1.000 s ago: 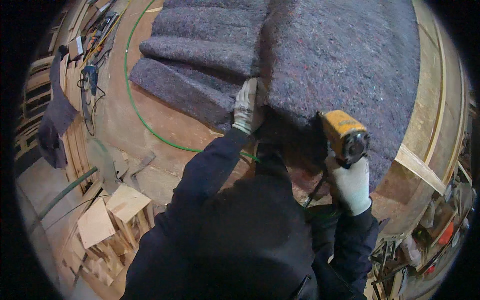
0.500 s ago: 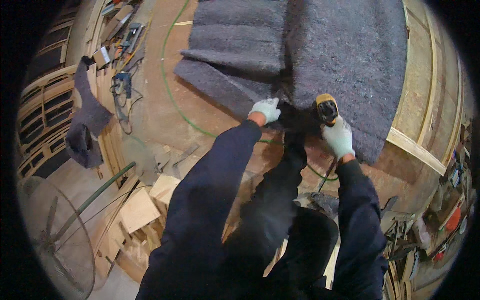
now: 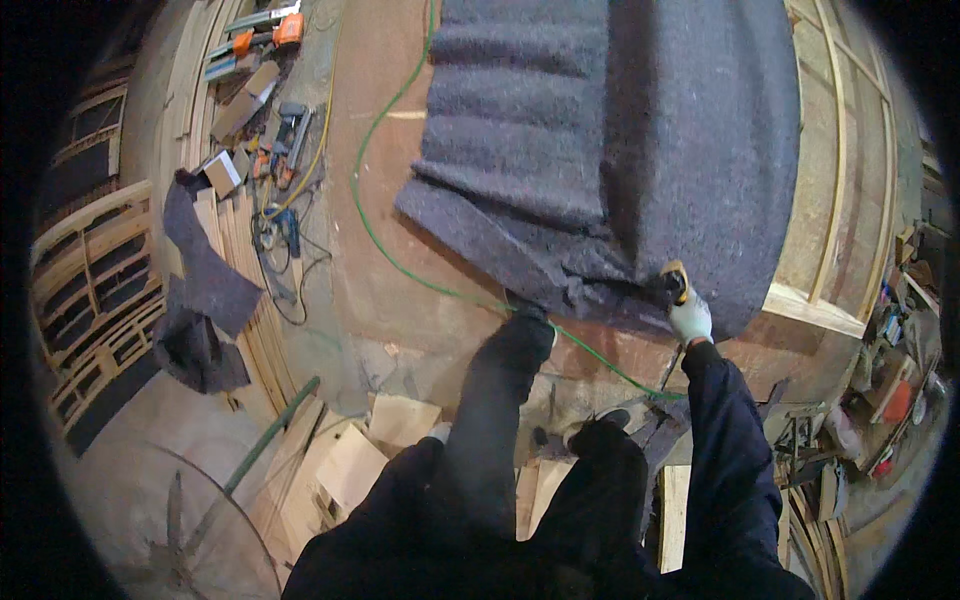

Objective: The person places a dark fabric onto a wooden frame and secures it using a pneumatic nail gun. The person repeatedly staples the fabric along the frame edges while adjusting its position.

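A large grey felt sheet [image 3: 710, 130] lies over a wooden frame in front of me, its left part creased into folds and its near edge bunched. My right hand [image 3: 692, 318], in a white glove, grips a yellow-and-black staple gun [image 3: 675, 282] at the sheet's near edge, to the right. A line from the gun runs down toward a green hose [image 3: 590, 352]. My left hand [image 3: 440, 432] is down beside my left leg; only a bit of its white glove shows, and its fingers are hidden.
At left lie wooden strips [image 3: 225, 235], a draped felt scrap [image 3: 205, 300], a corded blue tool [image 3: 288, 230] and orange tools [image 3: 288, 28]. A caged fan [image 3: 175, 520] stands lower left. Wood pieces [image 3: 355, 465] lie near my feet. Clutter [image 3: 895, 400] fills the right side.
My left hand has let go of the felt's near edge and drawn back to my left leg. My right hand still holds the staple gun at the near edge, now slightly lower in view.
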Tool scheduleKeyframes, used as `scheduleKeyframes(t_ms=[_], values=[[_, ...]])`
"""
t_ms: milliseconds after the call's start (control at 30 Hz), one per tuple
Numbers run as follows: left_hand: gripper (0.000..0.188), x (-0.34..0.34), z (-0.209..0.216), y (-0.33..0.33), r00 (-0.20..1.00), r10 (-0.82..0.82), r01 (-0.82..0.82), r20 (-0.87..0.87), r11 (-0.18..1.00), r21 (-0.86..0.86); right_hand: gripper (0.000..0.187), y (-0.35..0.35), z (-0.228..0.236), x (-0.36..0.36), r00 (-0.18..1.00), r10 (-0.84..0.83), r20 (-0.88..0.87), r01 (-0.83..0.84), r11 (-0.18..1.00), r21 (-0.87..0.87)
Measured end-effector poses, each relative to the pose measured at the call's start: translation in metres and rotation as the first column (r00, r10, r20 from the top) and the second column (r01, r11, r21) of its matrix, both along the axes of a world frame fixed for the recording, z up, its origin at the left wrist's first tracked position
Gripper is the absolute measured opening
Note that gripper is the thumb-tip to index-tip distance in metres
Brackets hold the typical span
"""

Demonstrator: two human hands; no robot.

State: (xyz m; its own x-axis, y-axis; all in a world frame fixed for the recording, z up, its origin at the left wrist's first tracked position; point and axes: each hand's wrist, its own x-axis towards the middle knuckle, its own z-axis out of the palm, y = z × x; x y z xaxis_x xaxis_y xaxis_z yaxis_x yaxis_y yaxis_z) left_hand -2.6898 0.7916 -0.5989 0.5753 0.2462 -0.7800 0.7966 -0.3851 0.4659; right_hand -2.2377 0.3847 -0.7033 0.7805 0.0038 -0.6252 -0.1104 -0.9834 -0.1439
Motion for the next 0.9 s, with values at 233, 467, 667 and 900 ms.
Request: scheduleKeyframes(t_ms=[233,467,667,900], values=[[0.028,0.053,-0.007,0.146,0.575,0.747,-0.816,-0.334,0.55,-0.176,0.027,0.052,0.105,0.02,0.974,-0.226,-0.001,0.226,0.974,0.012],[0.032,0.135,0.027,0.189,0.681,0.635,-0.731,-0.363,0.574,-0.368,0.035,0.075,0.184,0.049,0.968,-0.227,-0.108,0.231,0.972,0.034],[0.037,0.266,0.075,0.207,0.719,0.604,-0.695,-0.344,0.621,-0.362,0.035,0.105,0.199,0.076,0.907,-0.381,-0.178,0.41,0.895,0.174],[0.028,0.435,0.09,0.268,0.685,0.655,-0.727,-0.321,0.645,-0.237,0.038,0.158,0.185,0.152,0.816,-0.392,-0.424,0.474,0.874,0.104]])
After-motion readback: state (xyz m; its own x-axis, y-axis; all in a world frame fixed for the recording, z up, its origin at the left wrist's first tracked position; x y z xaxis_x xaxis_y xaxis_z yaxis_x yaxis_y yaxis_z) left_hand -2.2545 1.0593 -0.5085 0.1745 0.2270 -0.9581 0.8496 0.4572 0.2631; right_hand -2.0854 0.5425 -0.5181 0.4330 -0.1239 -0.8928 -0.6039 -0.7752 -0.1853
